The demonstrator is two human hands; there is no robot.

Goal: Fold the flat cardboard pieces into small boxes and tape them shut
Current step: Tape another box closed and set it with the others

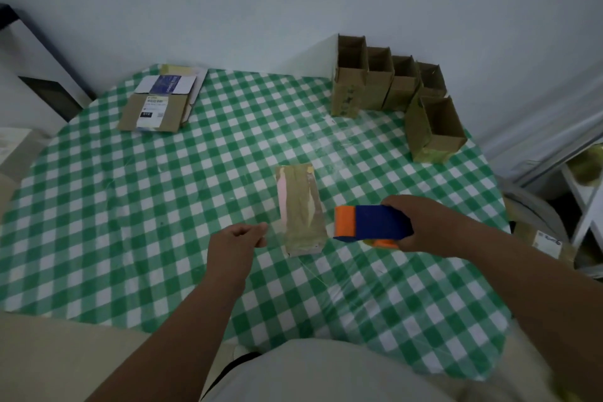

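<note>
A small folded cardboard box with glossy tape along its top stands on the green checked table in the middle. My right hand grips a blue and orange tape dispenser just right of that box. Just left of the box hovers my left hand, fingers curled and holding nothing that I can see. A stack of flat cardboard pieces lies at the far left of the table.
Several open folded boxes stand in a row against the wall at the far right, with one more in front of them. A cardboard piece lies off the table's right edge beside white shelving.
</note>
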